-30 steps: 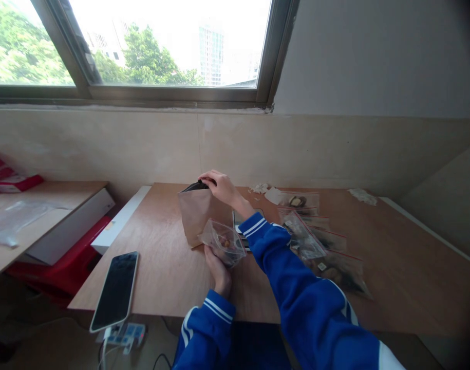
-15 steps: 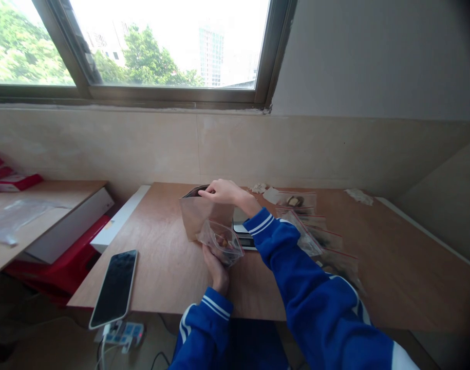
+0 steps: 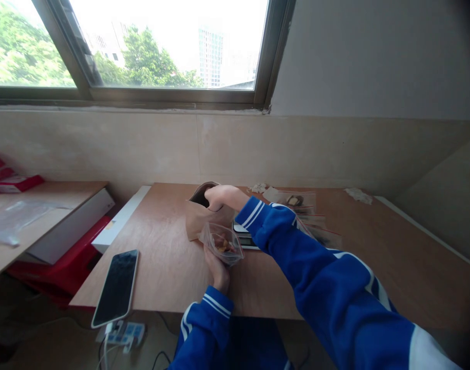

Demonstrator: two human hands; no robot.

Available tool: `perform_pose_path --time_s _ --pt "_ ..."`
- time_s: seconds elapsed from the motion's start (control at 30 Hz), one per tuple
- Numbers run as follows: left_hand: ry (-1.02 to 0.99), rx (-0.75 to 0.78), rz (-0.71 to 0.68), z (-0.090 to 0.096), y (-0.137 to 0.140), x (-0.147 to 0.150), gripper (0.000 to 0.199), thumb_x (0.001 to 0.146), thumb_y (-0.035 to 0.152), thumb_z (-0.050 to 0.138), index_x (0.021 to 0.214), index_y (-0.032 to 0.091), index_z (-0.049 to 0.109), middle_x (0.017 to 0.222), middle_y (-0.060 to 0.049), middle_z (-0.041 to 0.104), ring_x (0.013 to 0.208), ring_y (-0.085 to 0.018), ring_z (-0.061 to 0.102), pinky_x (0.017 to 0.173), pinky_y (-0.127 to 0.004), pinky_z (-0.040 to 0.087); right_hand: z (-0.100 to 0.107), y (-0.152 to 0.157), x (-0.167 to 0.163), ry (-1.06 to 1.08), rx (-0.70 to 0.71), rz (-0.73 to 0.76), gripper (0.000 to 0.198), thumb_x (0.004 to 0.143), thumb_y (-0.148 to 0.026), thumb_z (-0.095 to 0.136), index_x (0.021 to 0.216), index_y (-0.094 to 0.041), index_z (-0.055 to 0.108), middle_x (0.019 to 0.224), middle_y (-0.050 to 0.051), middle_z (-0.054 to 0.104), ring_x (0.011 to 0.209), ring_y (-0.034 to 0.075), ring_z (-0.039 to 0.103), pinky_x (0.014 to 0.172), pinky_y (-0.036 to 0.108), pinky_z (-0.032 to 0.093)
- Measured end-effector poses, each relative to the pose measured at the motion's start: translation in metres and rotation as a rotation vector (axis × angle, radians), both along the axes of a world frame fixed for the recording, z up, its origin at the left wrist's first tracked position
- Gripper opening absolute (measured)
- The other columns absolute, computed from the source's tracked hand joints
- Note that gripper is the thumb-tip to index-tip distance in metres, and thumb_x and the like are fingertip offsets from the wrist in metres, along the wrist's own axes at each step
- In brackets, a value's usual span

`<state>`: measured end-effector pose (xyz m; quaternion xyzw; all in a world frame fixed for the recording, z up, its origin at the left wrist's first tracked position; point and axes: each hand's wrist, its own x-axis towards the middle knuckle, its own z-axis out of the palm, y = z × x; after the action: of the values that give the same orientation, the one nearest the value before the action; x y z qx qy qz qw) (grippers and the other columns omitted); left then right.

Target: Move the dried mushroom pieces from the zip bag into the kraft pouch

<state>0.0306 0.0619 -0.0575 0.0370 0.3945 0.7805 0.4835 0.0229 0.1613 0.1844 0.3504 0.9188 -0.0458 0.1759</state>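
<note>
A clear zip bag point(image 3: 224, 245) with reddish-brown pieces inside rests in my left hand point(image 3: 216, 270), its mouth open. My fingers support it from below and the left, partly hidden by the bag. Just behind it stands a brown paper bag point(image 3: 198, 220) with its top open. My right hand point(image 3: 226, 196) reaches down into the mouth of the paper bag, and its fingertips are out of sight inside. Under my right forearm lies a flat scale point(image 3: 244, 237), mostly covered by the paper bag and my sleeve.
Several red-edged zip bags point(image 3: 315, 221) lie to the right, partly behind my sleeve. Pale scraps point(image 3: 258, 188) sit near the wall. A smartphone point(image 3: 115, 289) with a cable overhangs the table's front left edge. A second table point(image 3: 80, 191) stands left.
My right hand has gone deeper into the paper bag, whose mouth is now wider and tilted. The zip bag in my left hand has opened slightly toward me.
</note>
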Motion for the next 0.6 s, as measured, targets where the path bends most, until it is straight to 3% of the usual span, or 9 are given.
perform_pose_path --time_s 0.23,0.37,0.47,0.6 --pt "-0.018 0.044 -0.042 0.006 -0.003 0.0 0.045 0.086 0.057 0.05 0.089 0.015 0.067 0.064 -0.006 0.064 0.05 -0.018 0.06 0.051 -0.032 0.051 -0.001 -0.002 0.002 0.073 0.003 0.005 0.071 0.07 -0.027 0.075 0.135 -0.008 0.053 0.13 0.02 0.06 0.112 0.033 0.063 0.081 0.031 0.055" --pt "0.002 0.057 -0.006 0.006 -0.002 0.001 0.037 0.087 0.052 0.053 0.095 0.018 0.064 0.068 -0.004 0.065 0.049 -0.018 0.06 0.049 -0.032 0.051 -0.002 0.003 0.005 0.072 -0.117 0.112 0.054 0.076 -0.029 0.07 0.128 -0.015 0.061 0.132 0.013 0.061 0.112 0.028 0.063 0.083 0.029 0.053" --pt "0.004 0.025 0.032 0.003 0.0 0.001 0.036 0.086 0.051 0.054 0.103 0.019 0.061 0.071 -0.003 0.067 0.048 -0.017 0.06 0.048 -0.031 0.051 -0.004 0.002 0.004 0.172 -0.124 0.192 0.037 0.089 -0.026 0.055 0.124 -0.02 0.065 0.135 0.008 0.06 0.119 0.024 0.06 0.095 0.029 0.048" --pt "0.008 -0.002 0.012 0.001 0.0 0.0 0.041 0.085 0.053 0.054 0.108 0.019 0.06 0.073 -0.004 0.067 0.048 -0.019 0.061 0.048 -0.032 0.051 -0.009 -0.007 0.002 0.249 -0.021 0.043 0.049 0.097 -0.045 0.041 0.125 -0.011 0.064 0.132 0.018 0.06 0.122 0.03 0.057 0.1 0.038 0.045"
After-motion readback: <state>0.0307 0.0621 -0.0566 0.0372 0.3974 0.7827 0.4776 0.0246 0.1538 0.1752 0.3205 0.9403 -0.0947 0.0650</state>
